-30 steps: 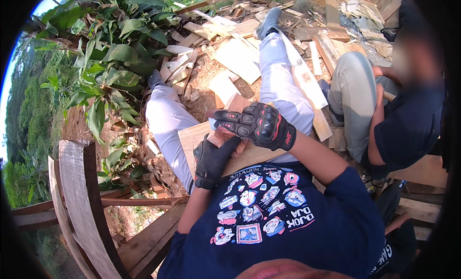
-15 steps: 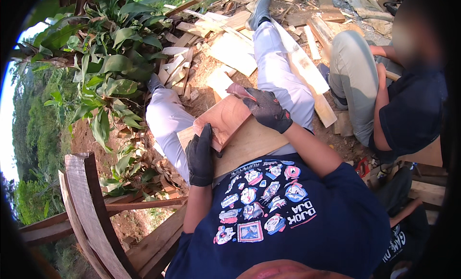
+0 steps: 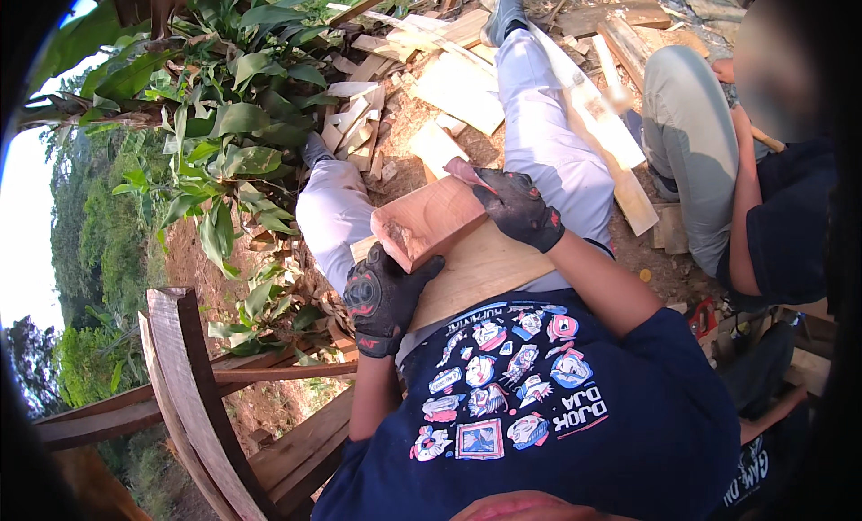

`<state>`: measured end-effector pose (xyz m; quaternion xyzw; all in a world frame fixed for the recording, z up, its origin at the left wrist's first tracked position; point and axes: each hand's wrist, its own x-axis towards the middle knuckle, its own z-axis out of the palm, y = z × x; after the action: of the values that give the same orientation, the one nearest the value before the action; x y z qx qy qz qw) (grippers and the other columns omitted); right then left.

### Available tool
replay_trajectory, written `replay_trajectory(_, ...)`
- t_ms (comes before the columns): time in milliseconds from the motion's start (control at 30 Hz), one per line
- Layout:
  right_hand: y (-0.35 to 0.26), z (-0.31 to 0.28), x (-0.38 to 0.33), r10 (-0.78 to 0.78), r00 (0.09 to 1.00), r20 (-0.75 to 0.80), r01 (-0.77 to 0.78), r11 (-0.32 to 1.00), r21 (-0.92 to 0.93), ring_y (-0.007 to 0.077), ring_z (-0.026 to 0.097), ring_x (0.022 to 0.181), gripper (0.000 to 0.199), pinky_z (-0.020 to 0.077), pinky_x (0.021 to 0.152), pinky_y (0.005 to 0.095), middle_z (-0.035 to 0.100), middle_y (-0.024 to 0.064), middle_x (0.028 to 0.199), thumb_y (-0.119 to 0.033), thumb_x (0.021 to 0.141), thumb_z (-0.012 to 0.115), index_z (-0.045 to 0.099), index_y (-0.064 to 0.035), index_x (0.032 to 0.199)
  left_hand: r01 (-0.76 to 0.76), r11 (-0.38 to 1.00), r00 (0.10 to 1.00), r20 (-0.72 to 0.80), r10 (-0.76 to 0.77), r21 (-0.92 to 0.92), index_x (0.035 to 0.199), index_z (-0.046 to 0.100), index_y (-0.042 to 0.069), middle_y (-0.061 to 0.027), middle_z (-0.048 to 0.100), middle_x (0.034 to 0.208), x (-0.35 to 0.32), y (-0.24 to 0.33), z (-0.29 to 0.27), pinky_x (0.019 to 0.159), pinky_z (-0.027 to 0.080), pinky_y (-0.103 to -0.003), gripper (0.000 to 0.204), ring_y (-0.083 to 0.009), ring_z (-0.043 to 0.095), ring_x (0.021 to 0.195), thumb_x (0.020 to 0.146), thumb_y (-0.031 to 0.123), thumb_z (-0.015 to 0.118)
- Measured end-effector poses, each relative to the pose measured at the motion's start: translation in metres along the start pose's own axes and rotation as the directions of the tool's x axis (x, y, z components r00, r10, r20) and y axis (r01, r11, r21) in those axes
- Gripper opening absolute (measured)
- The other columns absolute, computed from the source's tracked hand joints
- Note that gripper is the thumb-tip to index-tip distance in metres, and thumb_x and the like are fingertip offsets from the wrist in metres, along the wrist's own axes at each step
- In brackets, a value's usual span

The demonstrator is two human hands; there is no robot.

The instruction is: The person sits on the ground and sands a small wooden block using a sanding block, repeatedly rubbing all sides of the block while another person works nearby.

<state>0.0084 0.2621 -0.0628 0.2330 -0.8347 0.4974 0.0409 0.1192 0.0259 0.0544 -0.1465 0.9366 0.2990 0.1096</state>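
Note:
A reddish wooden block (image 3: pixel 431 214) is tilted up over a pale board (image 3: pixel 480 270) that lies across my lap. My left hand (image 3: pixel 386 292), in a black work glove, grips the block's near left corner from below, the back of the glove showing. At the far right end of the block, my right hand (image 3: pixel 516 207), also gloved, is closed on a folded piece of reddish-brown sandpaper (image 3: pixel 462 169). The sandpaper is close to the block's far edge; whether it touches cannot be made out.
Wood offcuts (image 3: pixel 458 90) and long planks (image 3: pixel 597 122) litter the ground ahead. Leafy plants (image 3: pixel 242 126) grow at the left. Curved timber (image 3: pixel 193 377) stands at the lower left. At the right sits another person (image 3: pixel 691 144), a hand around a wooden handle (image 3: pixel 766 140).
The block has been tilted, its near end raised. My left hand has turned from lying along its edge to holding it from below. My right hand keeps the sandpaper. The view has shifted slightly.

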Motion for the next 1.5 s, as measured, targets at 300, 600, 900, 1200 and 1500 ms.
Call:
replay_trajectory(300,-0.004,-0.002,-0.003,-0.267,0.959,-0.090,0.253,0.956,-0.147,0.0451,0.071,0.090,0.052,0.0546,0.078,0.0528,0.073,0.0218,0.103,-0.009,0.104,0.057,0.057,-0.0120,0.155,-0.267,0.955,0.942,-0.174,0.287,0.129,0.137,0.062,0.000,-0.0178,0.076,0.118,0.027,-0.022,-0.002,0.095,0.058,-0.047,0.080,-0.0334,0.074,0.108,0.076,0.037,0.098)
replay_trajectory(600,0.013,0.006,-0.003,-0.160,0.985,-0.061,0.159,0.987,-0.025,0.0456,0.070,0.092,0.024,0.0533,0.081,0.0554,0.073,0.0227,0.101,-0.015,0.103,0.059,0.068,-0.0051,0.123,-0.433,0.854,0.734,-0.437,0.520,0.289,0.150,0.054,0.000,-0.0248,0.062,0.146,0.039,-0.010,-0.009,0.112,0.050,-0.048,0.081,-0.0398,0.062,0.134,0.081,0.020,0.090)
replay_trajectory(900,-0.001,-0.010,0.003,-0.072,0.997,-0.017,0.071,0.997,-0.028,0.0450,0.072,0.097,0.037,0.0551,0.082,0.0531,0.075,0.0245,0.108,-0.014,0.106,0.056,0.065,-0.0112,0.142,-0.613,0.689,0.682,-0.181,0.709,0.387,0.132,0.071,0.016,-0.0128,0.071,0.133,0.019,-0.005,-0.009,0.101,0.053,-0.050,0.063,-0.0361,0.068,0.119,0.073,0.028,0.090)
replay_trajectory(1200,-0.026,-0.039,-0.014,-0.305,0.947,0.104,0.321,0.924,-0.210,0.0298,0.074,0.119,0.071,0.0613,0.094,0.0376,0.065,0.0066,0.153,0.009,0.090,0.052,0.060,-0.0166,0.155,-0.336,0.908,0.933,-0.043,0.357,0.251,0.156,0.052,0.010,-0.0198,0.062,0.141,-0.009,-0.004,0.007,0.096,0.058,-0.052,0.092,-0.0407,0.069,0.119,0.076,0.037,0.091)
replay_trajectory(1500,-0.081,-0.034,0.001,-0.460,0.840,0.288,0.531,0.807,-0.258,0.0245,0.074,0.092,0.074,0.0589,0.077,0.0380,0.060,0.0040,0.160,0.005,0.085,0.057,0.059,-0.0162,0.156,-0.394,0.850,0.831,-0.260,0.492,0.349,0.148,0.060,0.001,-0.0216,0.067,0.142,-0.014,-0.021,0.015,0.120,0.043,-0.054,0.082,-0.0435,0.059,0.137,0.081,0.038,0.087)
